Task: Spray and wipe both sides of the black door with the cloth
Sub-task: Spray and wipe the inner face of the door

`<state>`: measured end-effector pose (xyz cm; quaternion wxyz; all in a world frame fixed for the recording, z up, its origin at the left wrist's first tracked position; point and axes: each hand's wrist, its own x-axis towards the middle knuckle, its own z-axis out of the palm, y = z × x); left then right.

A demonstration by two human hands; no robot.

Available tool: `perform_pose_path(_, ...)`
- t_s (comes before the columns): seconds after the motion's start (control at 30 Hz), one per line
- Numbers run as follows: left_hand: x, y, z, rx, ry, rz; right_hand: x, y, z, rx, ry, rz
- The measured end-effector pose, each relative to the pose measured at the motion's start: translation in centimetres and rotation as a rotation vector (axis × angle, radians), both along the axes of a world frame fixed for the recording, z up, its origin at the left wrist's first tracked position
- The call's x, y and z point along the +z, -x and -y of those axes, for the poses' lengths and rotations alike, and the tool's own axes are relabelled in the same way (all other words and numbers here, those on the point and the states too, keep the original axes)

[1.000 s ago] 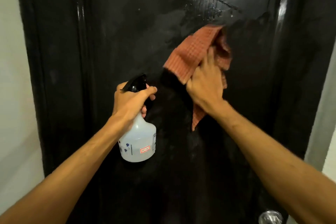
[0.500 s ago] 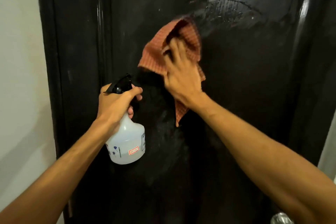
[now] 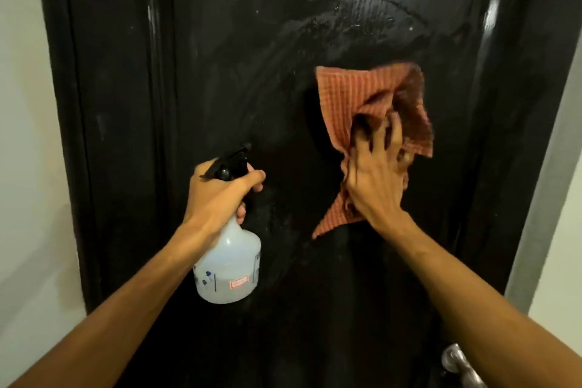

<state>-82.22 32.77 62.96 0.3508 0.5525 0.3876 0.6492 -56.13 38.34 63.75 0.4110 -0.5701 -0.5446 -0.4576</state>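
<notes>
The right hand (image 3: 376, 179) presses the crumpled orange checked cloth (image 3: 352, 98) flat against the glossy black door (image 3: 252, 57), wet streaks lying at twelve o'clock from it, while the left hand (image 3: 217, 198) grips the translucent spray bottle (image 3: 228, 268) at nine o'clock.

Door (image 3: 252, 72): fills the middle of the view, facing the person; wall (image 3: 19, 135) to its left, a second strip of wall (image 3: 554, 198) to its right.
Cloth (image 3: 352, 94): lies flat against the door, right of centre, under the right hand (image 3: 374, 179), whose fingers press it to the surface.
Spray bottle (image 3: 228, 264): left of the cloth and lower, in front of the door, gripped at the neck by the left hand (image 3: 217, 198); nozzle toward the door.
Door handle (image 3: 456, 362): lower right corner, below the right forearm.
</notes>
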Motion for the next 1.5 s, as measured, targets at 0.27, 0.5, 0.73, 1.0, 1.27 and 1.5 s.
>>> perform_pose_path(0.27, -1.9, -7.3, 1.0, -0.139, 0.067, -0.103, -6.0, -8.3, 1.5, 0.227, 0.125, 0.393)
perform_pose_path(0.5, -3.4, -12.5, 1.4, -0.202, 0.068, -0.121, -8.7, -12.7, 2.4, 0.195, 0.014, -0.220)
perform_pose_path(0.73, -5.0, -17.1, 1.9, -0.240, 0.079, -0.196, -10.1, -15.0, 4.7, 0.382, 0.047, -0.243)
perform_pose_path(1.0, -6.0, -21.2, 1.3, -0.269, 0.074, -0.196, -12.0, -15.0, 5.3, 0.143, 0.125, -0.228)
perform_pose_path(1.27, -9.0, -22.0, 0.6, -0.236, 0.154, -0.230, -25.5, -15.1, 6.7, 0.387, 0.308, -0.643)
perform_pose_path(1.5, -11.3, -20.4, -0.3, -0.096, 0.161, -0.187, -19.5, -13.9, 2.4, 0.481, 0.174, -0.817)
